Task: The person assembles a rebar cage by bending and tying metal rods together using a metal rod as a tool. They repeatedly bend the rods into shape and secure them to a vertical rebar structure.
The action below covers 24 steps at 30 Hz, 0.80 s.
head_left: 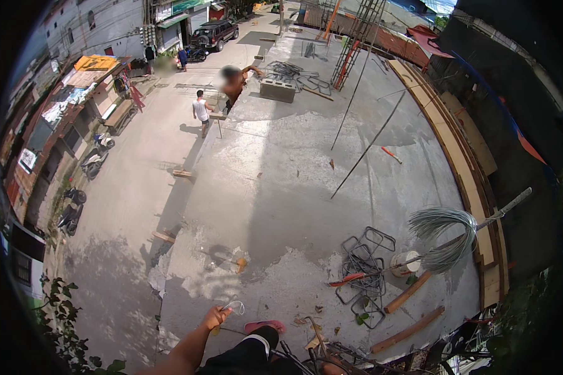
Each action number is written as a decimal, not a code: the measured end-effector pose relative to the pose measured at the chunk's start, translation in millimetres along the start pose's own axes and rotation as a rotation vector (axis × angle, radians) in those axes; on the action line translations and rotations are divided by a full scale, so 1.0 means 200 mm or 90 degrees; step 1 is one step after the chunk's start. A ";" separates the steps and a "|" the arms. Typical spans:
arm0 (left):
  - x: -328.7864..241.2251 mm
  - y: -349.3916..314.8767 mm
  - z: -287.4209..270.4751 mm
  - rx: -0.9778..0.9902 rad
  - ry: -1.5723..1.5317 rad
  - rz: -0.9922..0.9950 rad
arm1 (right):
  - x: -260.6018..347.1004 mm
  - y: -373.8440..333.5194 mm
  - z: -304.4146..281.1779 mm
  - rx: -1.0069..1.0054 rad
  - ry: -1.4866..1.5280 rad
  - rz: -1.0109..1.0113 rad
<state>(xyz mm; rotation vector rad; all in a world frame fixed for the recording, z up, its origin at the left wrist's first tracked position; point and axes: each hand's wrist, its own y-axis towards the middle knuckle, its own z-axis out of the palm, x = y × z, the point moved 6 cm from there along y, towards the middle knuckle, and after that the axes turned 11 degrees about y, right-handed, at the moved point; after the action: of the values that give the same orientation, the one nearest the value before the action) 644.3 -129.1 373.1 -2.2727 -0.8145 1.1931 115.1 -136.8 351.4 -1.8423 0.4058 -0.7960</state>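
Note:
Out over the concrete slab's near left edge, my left hand (215, 317) is closed in a pinch on a thin, pale loop of wire (236, 307). Below it is my foot in a pink slipper (266, 326). At the lower edge, a patch of skin (333, 365) shows beside dark bars; it may be my right hand, but its fingers cannot be made out. To the right lies a heap of bent steel stirrups (364, 265), with a red-handled tool (347, 279) on it. A bundle of grey tie wire (444, 237) hangs over a steel bar.
A white bucket (406, 262) and wooden strips (408, 292) lie at right. Upright rebars (356, 53) stand farther off, near a concrete block (278, 92). One person (233, 84) is at the slab's left edge; another, in a white top (201, 110), stands on the lower street.

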 end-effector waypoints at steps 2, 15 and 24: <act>0.25 -0.20 -0.18 -0.080 0.112 -0.166 | 0.12 0.03 -0.01 0.019 -0.071 -0.014; 0.09 0.40 -0.94 -0.113 -0.054 -0.322 | 1.94 0.74 -0.54 0.117 -0.439 -0.244; -1.39 1.77 -2.39 -0.334 -0.084 0.056 | 3.41 1.07 -1.21 -0.020 -0.226 -0.180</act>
<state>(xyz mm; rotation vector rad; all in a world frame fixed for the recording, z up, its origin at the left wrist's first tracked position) 1024.7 -628.1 566.8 -2.6847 -1.2041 1.2962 459.6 -802.3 442.8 -2.0479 -0.0715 -0.6307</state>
